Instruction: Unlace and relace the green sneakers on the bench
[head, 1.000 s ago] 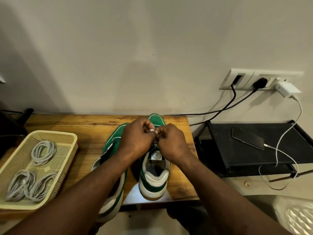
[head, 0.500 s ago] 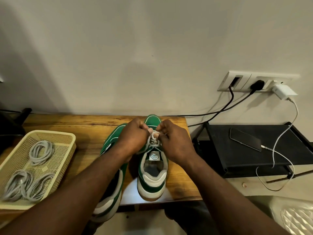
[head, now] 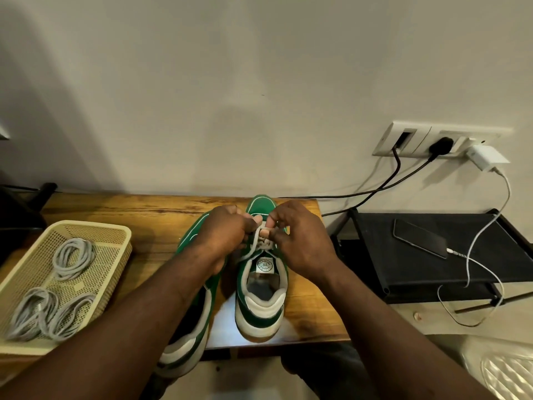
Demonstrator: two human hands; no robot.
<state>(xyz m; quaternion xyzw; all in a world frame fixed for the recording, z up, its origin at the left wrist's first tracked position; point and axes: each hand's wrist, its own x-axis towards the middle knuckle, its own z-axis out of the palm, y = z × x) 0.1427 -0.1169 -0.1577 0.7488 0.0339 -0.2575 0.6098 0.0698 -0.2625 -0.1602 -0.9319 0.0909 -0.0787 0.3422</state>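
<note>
Two green and white sneakers stand toe-to-wall on the wooden bench (head: 121, 209). The right sneaker (head: 261, 301) faces me heel first, its tongue label showing. Its white lace (head: 253, 245) runs up from the top eyelets into my fingers. My left hand (head: 223, 229) and my right hand (head: 297, 235) meet over the sneaker's tongue, each pinching the lace with curled fingers. The left sneaker (head: 199, 321) lies mostly under my left forearm, its heel hanging past the bench's front edge.
A cream mesh basket (head: 95, 229) at the bench's left end holds three coiled grey laces (head: 73, 255). Right of the bench, a black shelf (head: 450, 272) carries a phone (head: 419, 238) on a white charging cable. Black cables run to a wall socket (head: 427, 140).
My hands have drawn slightly apart and the lace between them now shows more. The view has shifted a little; the sneakers have not moved.
</note>
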